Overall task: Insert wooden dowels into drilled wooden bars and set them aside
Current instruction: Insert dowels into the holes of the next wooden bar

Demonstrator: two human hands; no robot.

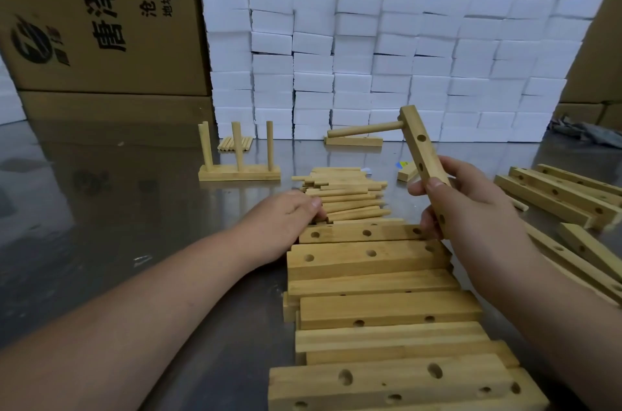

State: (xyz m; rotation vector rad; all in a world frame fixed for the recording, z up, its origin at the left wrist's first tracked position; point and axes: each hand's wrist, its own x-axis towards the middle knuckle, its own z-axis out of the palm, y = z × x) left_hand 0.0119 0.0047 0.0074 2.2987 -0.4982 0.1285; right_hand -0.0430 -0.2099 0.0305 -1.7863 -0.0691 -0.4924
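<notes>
One dowel point(365, 128) in bar point(424, 155) | right hand point(471, 205) fingers gripping bar | left hand point(286, 218) fingers gripping dowels point(350, 195)

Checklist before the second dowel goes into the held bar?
1. Right hand grips held bar: ok.
2. First dowel sits in the top hole: ok.
3. Holes below it empty: ok.
4. Left hand has picked a dowel from the dowel pile: cannot tell, its fingertips are on the pile.
5. Finished bar stands apart at back left, dowels upright: ok.
</notes>
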